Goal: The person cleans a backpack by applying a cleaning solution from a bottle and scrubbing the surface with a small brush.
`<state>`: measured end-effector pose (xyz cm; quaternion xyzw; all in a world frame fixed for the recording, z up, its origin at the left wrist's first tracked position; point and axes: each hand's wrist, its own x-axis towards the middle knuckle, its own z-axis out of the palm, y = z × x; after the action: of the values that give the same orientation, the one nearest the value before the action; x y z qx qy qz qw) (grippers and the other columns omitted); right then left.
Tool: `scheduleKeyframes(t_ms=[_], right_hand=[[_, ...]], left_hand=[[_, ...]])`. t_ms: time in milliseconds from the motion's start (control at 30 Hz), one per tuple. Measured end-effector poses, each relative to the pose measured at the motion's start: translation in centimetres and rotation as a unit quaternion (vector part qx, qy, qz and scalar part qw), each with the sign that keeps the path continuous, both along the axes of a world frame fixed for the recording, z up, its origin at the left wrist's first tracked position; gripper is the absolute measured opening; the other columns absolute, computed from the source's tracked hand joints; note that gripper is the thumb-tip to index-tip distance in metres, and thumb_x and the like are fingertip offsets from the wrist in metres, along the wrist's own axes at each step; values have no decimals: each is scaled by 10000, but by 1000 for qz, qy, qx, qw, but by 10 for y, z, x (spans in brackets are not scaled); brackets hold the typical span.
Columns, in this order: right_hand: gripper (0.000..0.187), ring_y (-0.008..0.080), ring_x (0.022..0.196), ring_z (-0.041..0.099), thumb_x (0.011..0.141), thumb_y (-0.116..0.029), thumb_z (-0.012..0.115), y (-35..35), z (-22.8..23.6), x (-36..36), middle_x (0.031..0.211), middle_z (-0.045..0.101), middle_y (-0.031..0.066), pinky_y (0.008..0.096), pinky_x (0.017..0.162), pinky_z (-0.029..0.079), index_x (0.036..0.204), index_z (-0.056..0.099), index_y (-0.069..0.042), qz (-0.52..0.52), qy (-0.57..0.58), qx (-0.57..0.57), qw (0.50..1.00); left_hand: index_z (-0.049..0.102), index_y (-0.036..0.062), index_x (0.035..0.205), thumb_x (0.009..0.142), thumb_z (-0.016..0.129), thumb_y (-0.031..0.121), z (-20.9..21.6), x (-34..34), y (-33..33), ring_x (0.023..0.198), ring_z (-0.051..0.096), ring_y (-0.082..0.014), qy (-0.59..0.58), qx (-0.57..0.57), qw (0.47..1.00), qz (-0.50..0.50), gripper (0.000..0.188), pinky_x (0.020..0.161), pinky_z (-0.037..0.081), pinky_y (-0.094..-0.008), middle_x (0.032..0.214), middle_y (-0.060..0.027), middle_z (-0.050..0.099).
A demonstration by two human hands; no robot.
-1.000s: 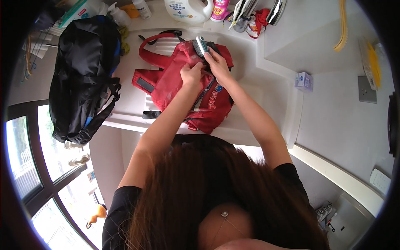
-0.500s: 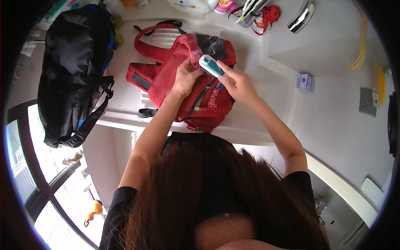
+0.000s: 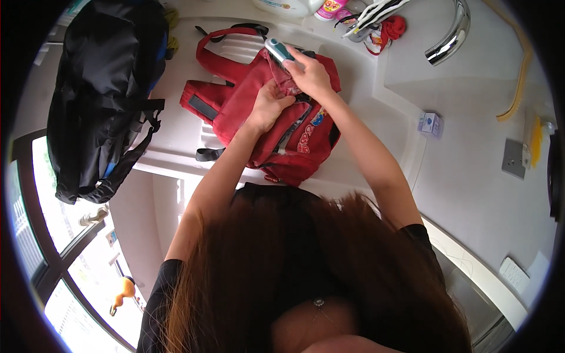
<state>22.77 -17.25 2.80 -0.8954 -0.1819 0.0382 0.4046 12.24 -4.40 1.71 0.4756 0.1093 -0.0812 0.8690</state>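
A red backpack [image 3: 235, 125] lies in the white sink, its straps toward the left and a part-open zip along its near side. My left hand [image 3: 272, 107] pinches a fold of its red fabric near the middle. In my right hand [image 3: 311, 75] is a scrub brush [image 3: 279, 50] with a white and teal back, resting at the far end of the backpack. Its bristles are hidden beneath it. Whitish suds show on the cloth between my hands. My right hand and forearm cover much of the dark panel.
A large black backpack [image 3: 109, 76] stands at the left. Over the sink's right side curves a chrome faucet [image 3: 452, 36]. A small purple-white box [image 3: 431, 124] sits on the right ledge. Bottles [image 3: 331, 8] and a red cloth [image 3: 393, 28] line the back. Ribs [image 3: 234, 52] mark the sink's left part.
My right hand has carried the brush away from me and leftward, to the far end of the backpack. My left hand keeps its hold on the fabric. The whole view has shifted slightly.
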Motion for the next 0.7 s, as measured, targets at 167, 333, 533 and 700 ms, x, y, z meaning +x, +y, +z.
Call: scheduleKeyframes(t_ms=[167, 333, 533, 700], right_hand=[[462, 316, 812, 725, 972, -331, 680, -53, 35, -38, 1038, 746, 171, 394, 748, 561, 1416, 626, -216, 93, -76, 81, 989], [474, 293, 733, 653, 966, -313, 679, -65, 75, -87, 810, 662, 83, 416, 681, 532, 1434, 610, -298, 108, -10, -148, 983], [473, 340, 783, 685, 953, -341, 674, -8, 34, -35, 831, 676, 116, 460, 690, 549, 1421, 607, -343, 63, -89, -169, 980], [446, 310, 948, 733, 983, -278, 672, 0, 32, -11, 1105, 735, 181, 371, 833, 559, 1421, 618, -211, 20, 6, -39, 999]], left_hand=[[485, 5, 1413, 850, 635, -177, 4, -2, 2, 1166, 651, -203, -6, -15, 1000, 12, 610, 1028, 540, -339, 1272, -101, 652], [572, -9, 1285, 848, 688, -130, -4, -7, -2, 1130, 656, -191, -26, 47, 999, 5, 468, 976, 546, -319, 1195, -83, 680], [557, -21, 1285, 872, 634, -130, -10, -4, -5, 1131, 648, -185, -30, 44, 999, 3, 435, 1000, 525, -320, 1215, -90, 669], [535, -34, 1341, 843, 633, -177, -5, -2, -2, 1173, 653, -208, -27, -5, 1000, 14, 527, 1041, 526, -331, 1267, -108, 665]])
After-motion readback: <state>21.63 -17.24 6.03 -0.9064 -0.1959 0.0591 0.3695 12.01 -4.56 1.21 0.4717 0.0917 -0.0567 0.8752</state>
